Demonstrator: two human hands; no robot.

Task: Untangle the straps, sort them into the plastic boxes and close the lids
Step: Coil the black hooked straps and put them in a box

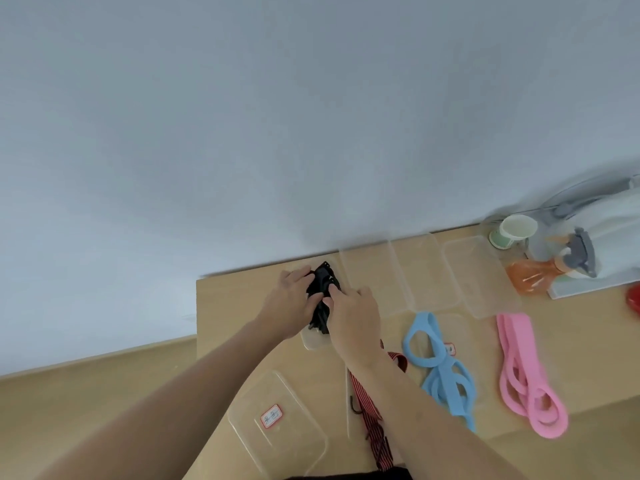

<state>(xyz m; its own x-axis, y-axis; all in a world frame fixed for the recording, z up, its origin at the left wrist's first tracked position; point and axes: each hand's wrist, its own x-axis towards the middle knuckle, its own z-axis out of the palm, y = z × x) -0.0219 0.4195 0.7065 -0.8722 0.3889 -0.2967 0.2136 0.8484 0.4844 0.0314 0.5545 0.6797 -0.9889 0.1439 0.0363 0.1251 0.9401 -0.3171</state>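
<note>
1. Head view, my hands: my left hand (289, 301) and right hand (353, 315) meet near the table's (239, 306) far edge. The fingers of both are clamped on the bunched black straps (322, 289), which sit over a clear box (310, 340).
2. Handling: the bundle looks light, soft and limp, and probably springs loose once released. I judge it best gripped across its middle and pressed down into the box.
3. Containers: at seven o'clock from my hands lies a labelled clear lid (277, 419), nothing on it. At one to two o'clock stand more clear plastic boxes (481, 271); whether they hold anything I cannot tell.
4. At five o'clock lies the red striped strap (372, 424), and toward four o'clock the blue strap (440, 358) and pink strap (523, 372).
</note>
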